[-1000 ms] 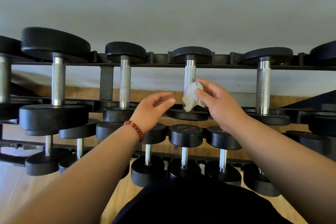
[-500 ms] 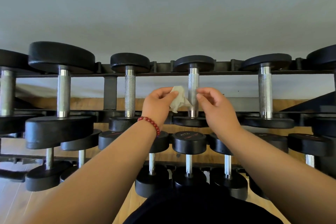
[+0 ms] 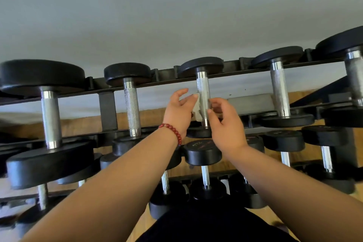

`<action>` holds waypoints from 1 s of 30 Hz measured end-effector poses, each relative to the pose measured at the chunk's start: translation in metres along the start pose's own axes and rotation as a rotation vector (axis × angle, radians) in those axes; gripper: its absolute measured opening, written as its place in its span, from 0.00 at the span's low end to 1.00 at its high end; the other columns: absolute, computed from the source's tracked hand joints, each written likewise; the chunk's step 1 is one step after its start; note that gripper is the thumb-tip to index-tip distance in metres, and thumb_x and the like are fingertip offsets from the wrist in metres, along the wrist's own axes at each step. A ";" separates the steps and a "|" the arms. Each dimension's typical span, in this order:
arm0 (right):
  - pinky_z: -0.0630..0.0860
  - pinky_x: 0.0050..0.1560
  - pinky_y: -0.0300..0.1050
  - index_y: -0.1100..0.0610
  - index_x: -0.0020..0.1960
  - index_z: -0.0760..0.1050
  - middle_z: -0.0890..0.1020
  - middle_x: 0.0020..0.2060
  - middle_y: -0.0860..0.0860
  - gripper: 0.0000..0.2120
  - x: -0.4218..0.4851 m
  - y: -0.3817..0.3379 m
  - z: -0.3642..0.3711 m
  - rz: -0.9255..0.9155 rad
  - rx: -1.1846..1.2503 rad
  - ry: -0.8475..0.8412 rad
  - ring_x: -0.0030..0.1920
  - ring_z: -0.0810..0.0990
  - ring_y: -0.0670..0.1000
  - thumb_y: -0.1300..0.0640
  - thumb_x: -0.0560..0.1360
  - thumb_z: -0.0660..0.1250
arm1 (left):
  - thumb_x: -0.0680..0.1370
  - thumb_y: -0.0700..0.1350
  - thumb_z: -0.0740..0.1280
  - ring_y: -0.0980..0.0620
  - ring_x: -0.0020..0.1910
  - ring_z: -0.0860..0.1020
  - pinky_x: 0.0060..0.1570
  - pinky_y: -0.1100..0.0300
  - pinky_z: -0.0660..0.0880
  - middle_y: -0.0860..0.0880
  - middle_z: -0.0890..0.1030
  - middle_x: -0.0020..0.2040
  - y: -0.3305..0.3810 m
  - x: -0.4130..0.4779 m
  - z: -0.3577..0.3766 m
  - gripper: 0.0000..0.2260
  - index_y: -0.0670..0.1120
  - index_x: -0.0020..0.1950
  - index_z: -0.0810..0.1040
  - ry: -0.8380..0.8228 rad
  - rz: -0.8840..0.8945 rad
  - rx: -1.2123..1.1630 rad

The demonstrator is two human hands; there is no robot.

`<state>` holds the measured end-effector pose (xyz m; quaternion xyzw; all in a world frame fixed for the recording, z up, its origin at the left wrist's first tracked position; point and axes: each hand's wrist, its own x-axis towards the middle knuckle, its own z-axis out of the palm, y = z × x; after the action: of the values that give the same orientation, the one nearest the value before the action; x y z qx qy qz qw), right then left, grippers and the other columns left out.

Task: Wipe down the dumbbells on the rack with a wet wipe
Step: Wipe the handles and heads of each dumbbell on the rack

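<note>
A crumpled white wet wipe (image 3: 197,108) is pinched in my left hand (image 3: 177,113), which wears a red bead bracelet. The wipe is pressed against the left side of the knurled chrome handle of the middle dumbbell (image 3: 203,92) on the top tier of the black rack (image 3: 107,108). My right hand (image 3: 225,125) is at the right side of the same handle, with its fingers apart and its thumb tip touching the metal. The lower end of this handle is hidden by my hands.
More black dumbbells with chrome handles fill the top tier to the left (image 3: 131,104) and to the right (image 3: 279,92). Smaller dumbbells (image 3: 202,155) sit on the lower tiers. A grey wall is behind the rack and a wooden floor is below it.
The wipe passed from my right hand to my left hand. Both hands rose and closed in on the middle dumbbell's handle, and the view tilted.
</note>
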<state>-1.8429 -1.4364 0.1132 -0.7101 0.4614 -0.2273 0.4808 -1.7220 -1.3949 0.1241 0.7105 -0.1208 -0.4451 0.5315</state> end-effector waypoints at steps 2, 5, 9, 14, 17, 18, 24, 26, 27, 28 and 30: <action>0.79 0.55 0.47 0.46 0.59 0.72 0.78 0.54 0.43 0.10 0.000 0.002 0.002 0.021 0.017 0.013 0.54 0.78 0.42 0.53 0.78 0.65 | 0.81 0.53 0.61 0.52 0.65 0.71 0.68 0.49 0.69 0.52 0.73 0.68 0.005 0.001 0.006 0.19 0.58 0.72 0.67 -0.059 0.010 0.093; 0.79 0.55 0.45 0.48 0.61 0.74 0.79 0.53 0.43 0.13 -0.001 0.004 0.001 0.039 0.037 0.038 0.53 0.79 0.41 0.53 0.78 0.66 | 0.83 0.56 0.55 0.55 0.63 0.71 0.68 0.52 0.68 0.53 0.74 0.65 0.011 0.001 0.009 0.19 0.55 0.73 0.67 -0.124 0.037 0.230; 0.79 0.56 0.43 0.50 0.60 0.75 0.80 0.53 0.44 0.13 -0.002 0.005 0.000 0.047 0.073 0.041 0.53 0.79 0.40 0.53 0.77 0.67 | 0.84 0.52 0.56 0.48 0.59 0.78 0.62 0.50 0.75 0.47 0.79 0.57 0.006 0.005 0.000 0.10 0.55 0.64 0.71 -0.197 -0.102 -0.125; 0.78 0.56 0.46 0.49 0.59 0.75 0.80 0.53 0.44 0.13 -0.002 0.009 0.001 0.045 0.091 0.044 0.54 0.79 0.42 0.50 0.75 0.68 | 0.82 0.50 0.61 0.52 0.58 0.79 0.62 0.51 0.75 0.49 0.79 0.63 -0.006 0.013 -0.001 0.18 0.53 0.73 0.69 -0.162 -0.008 0.013; 0.76 0.57 0.42 0.43 0.55 0.74 0.79 0.52 0.42 0.12 -0.009 0.012 0.001 0.006 0.095 0.060 0.56 0.77 0.42 0.50 0.74 0.70 | 0.84 0.56 0.53 0.54 0.53 0.78 0.54 0.56 0.78 0.50 0.77 0.62 0.003 0.009 0.006 0.21 0.52 0.75 0.66 -0.210 0.059 0.283; 0.74 0.56 0.39 0.41 0.55 0.72 0.77 0.52 0.41 0.13 -0.013 0.013 0.001 -0.015 0.088 0.065 0.55 0.76 0.41 0.50 0.73 0.71 | 0.84 0.57 0.49 0.54 0.50 0.77 0.53 0.56 0.77 0.51 0.75 0.60 0.007 0.006 0.007 0.21 0.53 0.76 0.62 -0.254 0.092 0.403; 0.71 0.55 0.30 0.47 0.57 0.72 0.76 0.54 0.47 0.15 -0.025 0.025 0.007 0.059 0.193 0.128 0.57 0.75 0.41 0.51 0.73 0.72 | 0.84 0.56 0.48 0.60 0.45 0.75 0.43 0.66 0.73 0.51 0.71 0.59 0.005 0.006 0.005 0.23 0.51 0.78 0.51 -0.393 0.253 0.626; 0.72 0.53 0.29 0.49 0.57 0.73 0.78 0.54 0.48 0.13 -0.026 0.027 0.009 0.081 0.226 0.143 0.56 0.76 0.42 0.51 0.74 0.70 | 0.84 0.57 0.49 0.54 0.50 0.79 0.52 0.55 0.78 0.48 0.77 0.59 0.002 0.015 0.010 0.21 0.48 0.73 0.60 -0.338 0.259 0.572; 0.72 0.53 0.28 0.48 0.56 0.73 0.79 0.53 0.48 0.12 -0.026 0.027 0.009 0.074 0.230 0.149 0.56 0.76 0.42 0.51 0.75 0.70 | 0.84 0.57 0.50 0.50 0.52 0.80 0.55 0.50 0.78 0.46 0.78 0.59 0.001 0.019 0.013 0.20 0.47 0.71 0.62 -0.316 0.258 0.542; 0.72 0.52 0.28 0.47 0.55 0.73 0.79 0.53 0.47 0.10 -0.026 0.027 0.009 0.065 0.230 0.152 0.55 0.77 0.42 0.51 0.75 0.69 | 0.83 0.57 0.50 0.48 0.54 0.80 0.56 0.48 0.78 0.47 0.77 0.58 0.002 0.022 0.015 0.20 0.47 0.71 0.62 -0.289 0.253 0.507; 0.73 0.51 0.29 0.45 0.53 0.72 0.79 0.51 0.45 0.09 -0.025 0.028 0.008 0.050 0.217 0.151 0.54 0.77 0.40 0.50 0.75 0.69 | 0.84 0.56 0.50 0.47 0.54 0.81 0.55 0.47 0.79 0.51 0.75 0.57 0.003 0.026 0.019 0.21 0.48 0.74 0.60 -0.205 0.249 0.455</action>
<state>-1.8607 -1.4133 0.0877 -0.6232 0.4865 -0.3164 0.5243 -1.7208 -1.4257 0.1128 0.7425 -0.3575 -0.4074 0.3937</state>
